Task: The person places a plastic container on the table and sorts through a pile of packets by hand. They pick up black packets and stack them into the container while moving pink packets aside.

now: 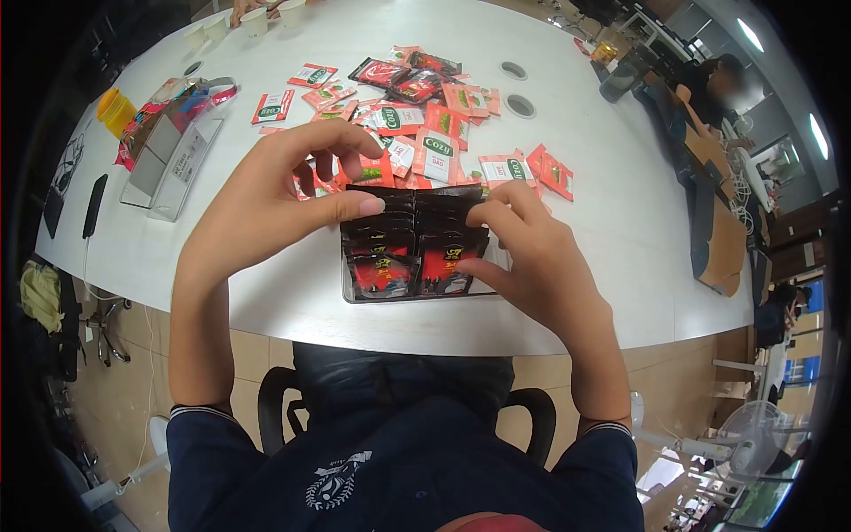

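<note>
Black-and-red sachets (383,275) stand in two rows in a clear tray (348,288) at the table's near edge. My left hand (284,191) arches over the tray's back left, its fingers curved and apart from the thumb, with nothing between them. Its thumb tip overlaps the tops of the left row. At the right row, my right hand (536,244) has its thumb at the front coffee sachet (445,266) and its bent fingers at the sachets farther back. A gap shows between that thumb and the fingers.
Behind the tray lies a loose pile of pink Cozy tea sachets (437,155), with several dark red sachets (417,86) at its back. A clear sign holder (182,168) and yellow container (115,111) stand left. Cardboard (720,248) lies right. Another person's hand touches paper cups (255,22).
</note>
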{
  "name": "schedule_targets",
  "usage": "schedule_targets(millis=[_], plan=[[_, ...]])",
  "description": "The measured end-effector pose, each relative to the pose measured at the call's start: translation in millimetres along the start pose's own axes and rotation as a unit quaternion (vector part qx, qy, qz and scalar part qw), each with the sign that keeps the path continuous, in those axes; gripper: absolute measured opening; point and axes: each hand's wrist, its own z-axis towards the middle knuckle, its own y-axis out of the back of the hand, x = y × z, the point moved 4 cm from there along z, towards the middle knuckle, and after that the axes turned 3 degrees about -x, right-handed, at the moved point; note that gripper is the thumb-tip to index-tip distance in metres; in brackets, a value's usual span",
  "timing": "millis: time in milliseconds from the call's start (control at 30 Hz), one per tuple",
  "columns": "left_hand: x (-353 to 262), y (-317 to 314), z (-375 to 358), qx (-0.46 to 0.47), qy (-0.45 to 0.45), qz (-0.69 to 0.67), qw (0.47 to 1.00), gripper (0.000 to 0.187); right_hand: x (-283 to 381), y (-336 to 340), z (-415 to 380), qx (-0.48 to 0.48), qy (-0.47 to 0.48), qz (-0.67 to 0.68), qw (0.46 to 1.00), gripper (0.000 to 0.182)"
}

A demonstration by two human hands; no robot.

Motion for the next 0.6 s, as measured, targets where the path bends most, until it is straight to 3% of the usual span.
schedule_targets(millis=[167, 267, 367, 433, 533, 600], plan=[[5.3, -4.4, 1.0, -0.034, -0.053, -0.014, 0.998, 0.038, 0.1, -0.4, -1.3, -0.023, 0.016, -0.004, 1.0, 0.043], [18.5, -2.5, 19.3, -0.049, 0.007, 0.015, 0.999, 0.037, -9.4, 25.7, 2.9, -0.068, -0.028, 0.052, 0.996, 0.035], [53.2, -10.7, 73.2, -0.124, -0.162, 0.172, 0.964, 0.03, -48.5, 45.9, 7.4, -0.174, -0.076, 0.074, 0.979, 0.022], [84.5, -19.1, 123.9, -0.101, -0.207, 0.246, 0.942, 0.026, -90.8, 41.3, 10.9, -0.255, -0.105, 0.085, 0.957, 0.016], [112.0, -37.6, 189.0, -0.008, -0.017, 0.156, 0.988, 0.047, -152.2, 21.3, -0.5, -0.284, -0.136, 0.067, 0.947, 0.014], [123.7, -46.8, 211.7, 0.014, 0.035, 0.191, 0.981, 0.05, -173.7, 16.8, -10.4, -0.283, -0.156, 0.055, 0.945, 0.014]])
